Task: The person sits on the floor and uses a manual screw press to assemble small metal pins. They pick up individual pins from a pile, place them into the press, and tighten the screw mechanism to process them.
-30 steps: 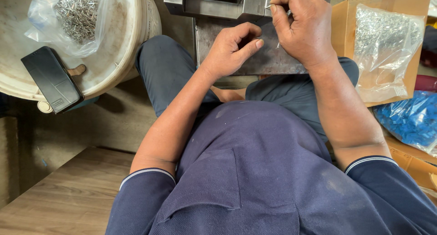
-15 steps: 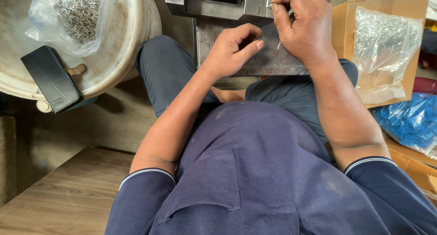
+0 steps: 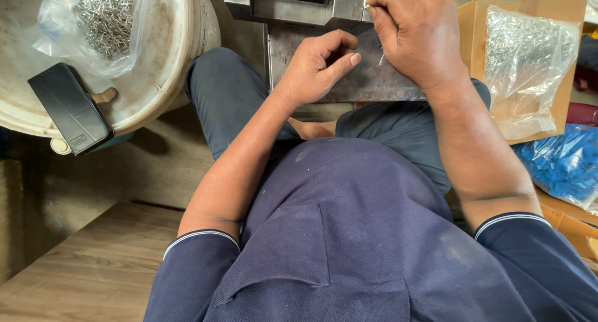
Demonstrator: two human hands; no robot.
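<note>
My right hand [image 3: 414,32] is pinched on a small thin metal pin at the front edge of a grey metal press block [image 3: 293,4]. My left hand [image 3: 317,66] rests curled on the grey steel base plate [image 3: 374,82] just below that block; I cannot see anything in its fingers. Both forearms reach forward over my lap and dark blue shirt.
A white round tub [image 3: 168,54] at the left holds a clear bag of small metal pins [image 3: 103,19] and a black phone case [image 3: 70,107]. A cardboard box [image 3: 473,23] at the right holds another clear bag of metal parts [image 3: 526,60]; a blue bag [image 3: 564,163] lies below it.
</note>
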